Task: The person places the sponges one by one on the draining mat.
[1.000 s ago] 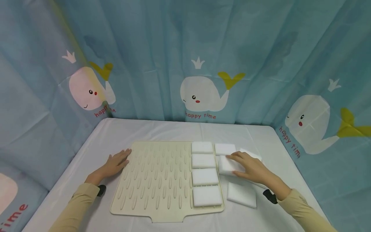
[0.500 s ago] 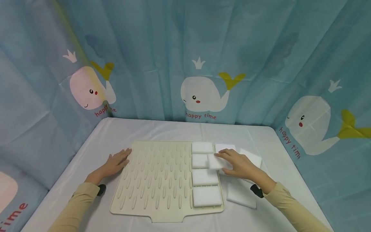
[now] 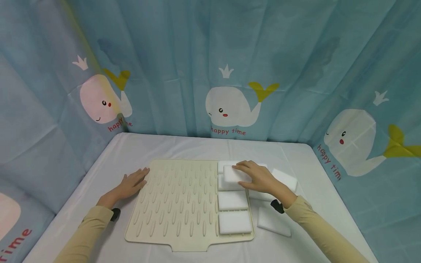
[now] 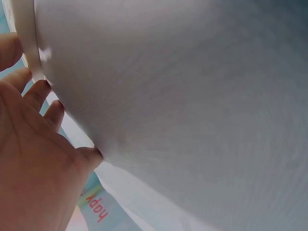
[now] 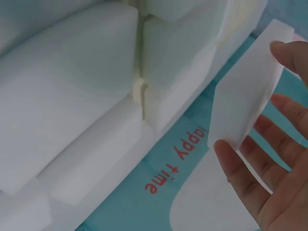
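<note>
A white rectangular sponge block (image 5: 248,89) is held in my right hand (image 3: 258,178), fingers and thumb along its edges. In the head view, that held sponge (image 3: 234,174) hovers over the two farthest sponges in the column on the cream board's (image 3: 174,204) right side. Two nearer sponges, one in the middle (image 3: 233,200) and one at the front (image 3: 235,222), lie fully visible in that column. At the board's left edge my left hand (image 3: 129,185) rests with fingers extended. The left wrist view shows this left hand (image 4: 38,144) with fingertips near the board's rim.
Right of the board lie loose sponges: one tilted at the front (image 3: 273,221), another farther back (image 3: 285,179), others partly behind my right hand. The board has rows of raised oval ridges. A whale-print curtain (image 3: 184,73) surrounds the white table (image 3: 138,148).
My right hand has gripped a sponge from right of the board, lifted it and carried it left over the board's right column. The left hand has stayed in place.
</note>
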`<state>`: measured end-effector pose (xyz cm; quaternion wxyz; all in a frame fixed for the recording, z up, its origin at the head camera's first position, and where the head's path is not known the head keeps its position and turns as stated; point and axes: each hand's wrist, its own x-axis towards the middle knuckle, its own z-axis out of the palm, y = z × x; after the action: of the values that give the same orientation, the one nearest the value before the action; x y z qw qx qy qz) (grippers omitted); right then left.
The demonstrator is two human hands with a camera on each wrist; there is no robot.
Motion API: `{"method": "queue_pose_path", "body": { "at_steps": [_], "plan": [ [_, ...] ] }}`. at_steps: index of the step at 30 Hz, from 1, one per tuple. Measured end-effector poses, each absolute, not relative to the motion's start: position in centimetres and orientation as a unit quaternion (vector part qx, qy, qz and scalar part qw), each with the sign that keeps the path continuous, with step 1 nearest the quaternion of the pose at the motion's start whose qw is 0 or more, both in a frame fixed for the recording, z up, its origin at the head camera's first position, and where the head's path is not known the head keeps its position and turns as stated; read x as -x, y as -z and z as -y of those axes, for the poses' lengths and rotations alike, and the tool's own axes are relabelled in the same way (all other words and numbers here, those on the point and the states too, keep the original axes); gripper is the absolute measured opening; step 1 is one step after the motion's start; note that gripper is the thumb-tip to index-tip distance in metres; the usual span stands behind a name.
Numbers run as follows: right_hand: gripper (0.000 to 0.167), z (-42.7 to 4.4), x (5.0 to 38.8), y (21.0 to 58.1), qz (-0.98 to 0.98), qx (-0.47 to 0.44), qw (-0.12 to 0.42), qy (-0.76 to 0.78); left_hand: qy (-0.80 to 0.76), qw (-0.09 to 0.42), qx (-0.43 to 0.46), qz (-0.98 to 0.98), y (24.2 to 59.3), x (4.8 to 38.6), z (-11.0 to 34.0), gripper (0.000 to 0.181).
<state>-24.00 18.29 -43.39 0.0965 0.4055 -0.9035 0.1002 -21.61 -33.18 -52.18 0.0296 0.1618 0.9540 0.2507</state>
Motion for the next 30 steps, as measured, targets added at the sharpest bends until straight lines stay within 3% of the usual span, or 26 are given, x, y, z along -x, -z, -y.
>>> {"method": "queue_pose_path", "body": {
  "at_steps": [30],
  "plan": [
    [0.054,-10.5,28.3,44.1,0.901,-0.418,0.070,-0.094,-0.257,0.027,-0.170,-0.951,52.0,21.5,33.2,0.055]
  ]
}}
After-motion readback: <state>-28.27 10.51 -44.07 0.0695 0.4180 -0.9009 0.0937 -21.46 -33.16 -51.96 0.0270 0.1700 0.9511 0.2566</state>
